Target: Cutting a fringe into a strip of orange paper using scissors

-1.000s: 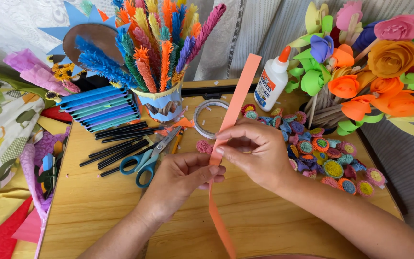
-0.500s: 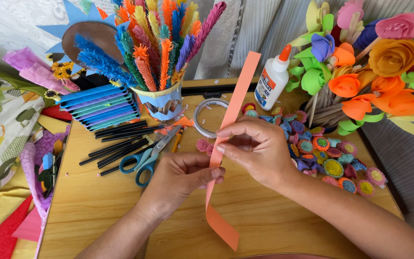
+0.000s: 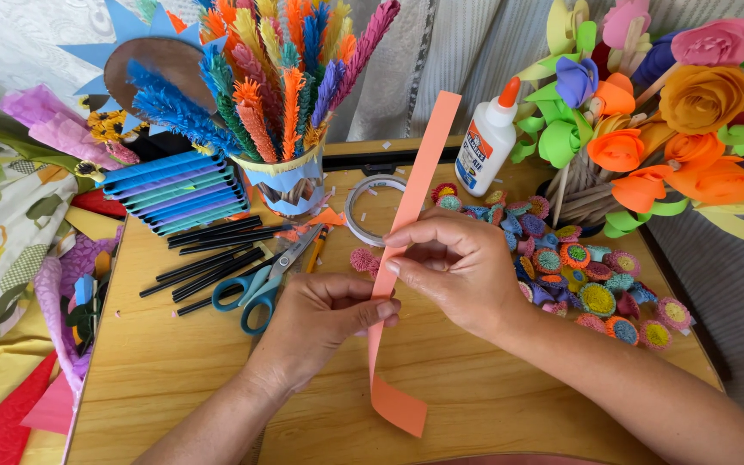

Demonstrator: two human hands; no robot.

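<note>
Head view: both hands pinch a long orange paper strip [image 3: 418, 172] above a wooden table [image 3: 174, 370], left hand [image 3: 325, 314] below right hand [image 3: 458, 267], beside blue-handled scissors [image 3: 260, 280].

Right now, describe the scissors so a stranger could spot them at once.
On the wooden table, look just left of the left hand, beside the black sticks. The scissors lie there flat, the only thing with blue loop handles and metal blades.
</note>
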